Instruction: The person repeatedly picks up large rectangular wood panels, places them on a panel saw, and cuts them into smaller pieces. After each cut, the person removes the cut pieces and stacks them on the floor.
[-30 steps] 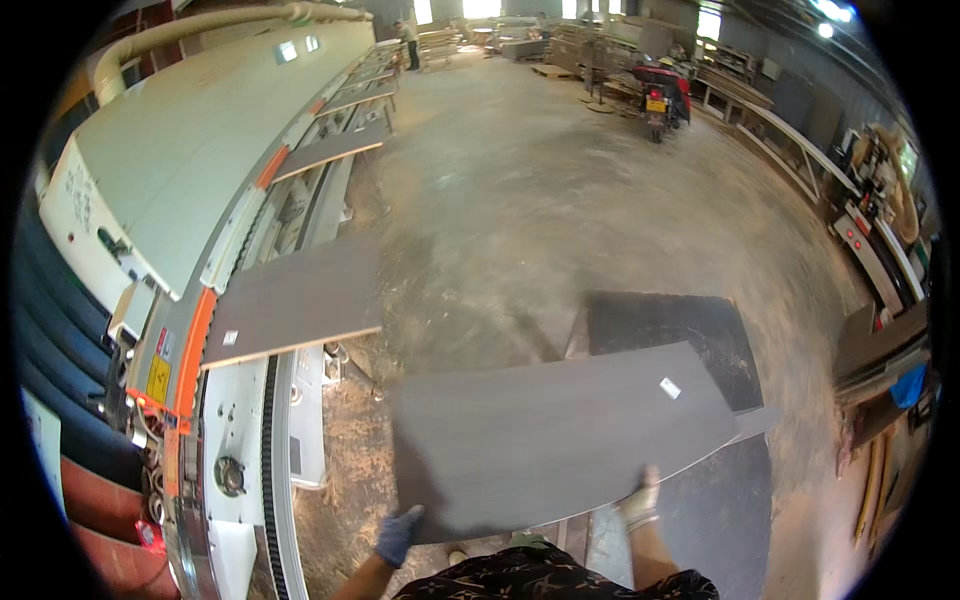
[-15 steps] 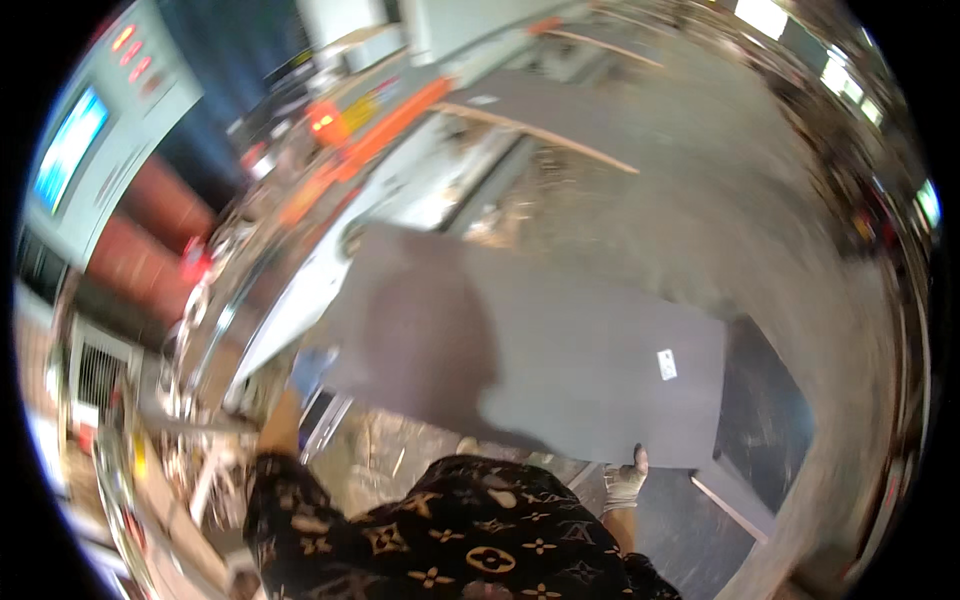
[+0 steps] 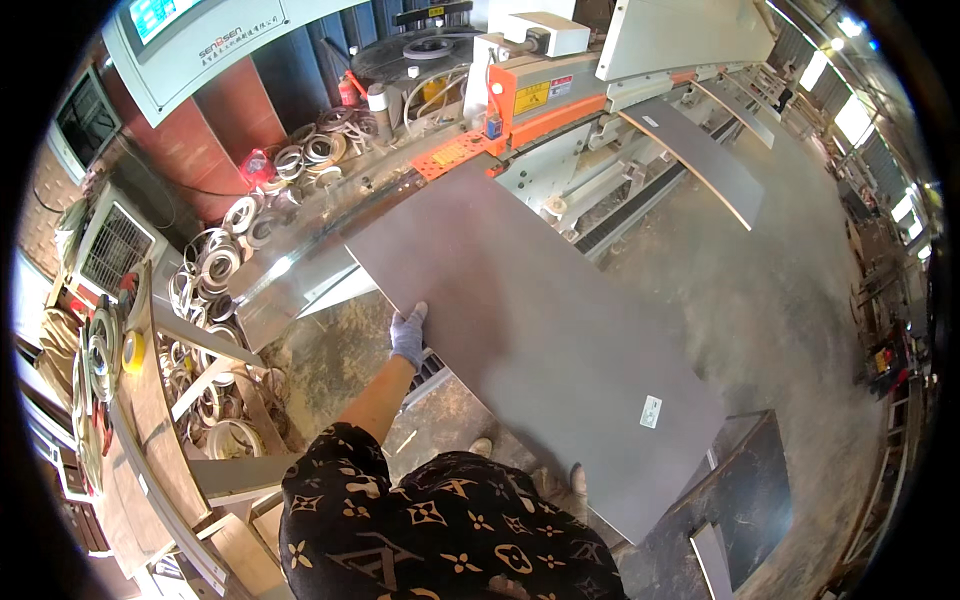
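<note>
A large flat grey-brown panel (image 3: 530,290) with a small white label (image 3: 650,411) lies slantwise in front of me. My left hand (image 3: 408,337), in a light glove, is closed on its near left edge, thumb on top and fingers hidden beneath. My right hand (image 3: 578,480) holds the near edge farther right; only a gloved thumb shows, the rest being behind the panel and my patterned shirt. The panel's far left corner reaches over the metal feed table (image 3: 345,215) of an edge-banding machine, close to its orange guard (image 3: 462,155).
Rolls of edging tape (image 3: 218,262) are heaped at the left beside a wooden bench (image 3: 150,440). Other grey panels (image 3: 690,150) lie along the machine at the far right. A dark board (image 3: 755,490) bearing a narrow strip (image 3: 710,560) sits near right. A control cabinet (image 3: 215,45) stands upper left.
The view has turned left and steadied. The panel has swung so its left end points farther forward, nearer the orange guard. Both hands have kept hold of its near edge.
</note>
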A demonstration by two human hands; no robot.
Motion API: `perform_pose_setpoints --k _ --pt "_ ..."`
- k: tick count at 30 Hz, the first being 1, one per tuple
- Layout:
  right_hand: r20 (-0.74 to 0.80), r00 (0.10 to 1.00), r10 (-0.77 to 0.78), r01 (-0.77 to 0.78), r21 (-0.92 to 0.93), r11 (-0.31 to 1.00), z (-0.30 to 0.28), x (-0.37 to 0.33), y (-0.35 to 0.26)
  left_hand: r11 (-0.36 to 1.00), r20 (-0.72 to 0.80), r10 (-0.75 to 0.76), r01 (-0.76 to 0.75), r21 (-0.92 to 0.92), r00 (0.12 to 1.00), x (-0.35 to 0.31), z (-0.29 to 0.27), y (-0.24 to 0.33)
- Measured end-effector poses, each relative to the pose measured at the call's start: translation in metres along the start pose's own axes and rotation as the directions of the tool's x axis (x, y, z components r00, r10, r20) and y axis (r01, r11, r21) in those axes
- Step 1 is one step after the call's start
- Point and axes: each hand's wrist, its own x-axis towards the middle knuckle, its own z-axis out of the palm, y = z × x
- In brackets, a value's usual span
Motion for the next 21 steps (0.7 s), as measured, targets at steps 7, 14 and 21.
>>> perform_pose_setpoints --k 7,14,21 --pt "-0.042 0.987 0.157 -0.151 0.12 0.981 0.057 0.057 0.03 0.982 -0.095 -0.097 0.08 -0.171 0.991 0.088 0.015 0.02" --pt "0.103 0.988 0.118 -0.125 0.069 0.99 0.081 0.058 0.023 0.96 -0.081 -0.196 0.175 -0.218 0.977 0.12 0.041 -0.002" --pt "-0.004 0.999 0.034 -0.034 0.046 0.998 0.112 0.091 -0.031 0.947 0.666 -0.227 0.32 -0.019 0.711 0.184 0.085 -0.01"
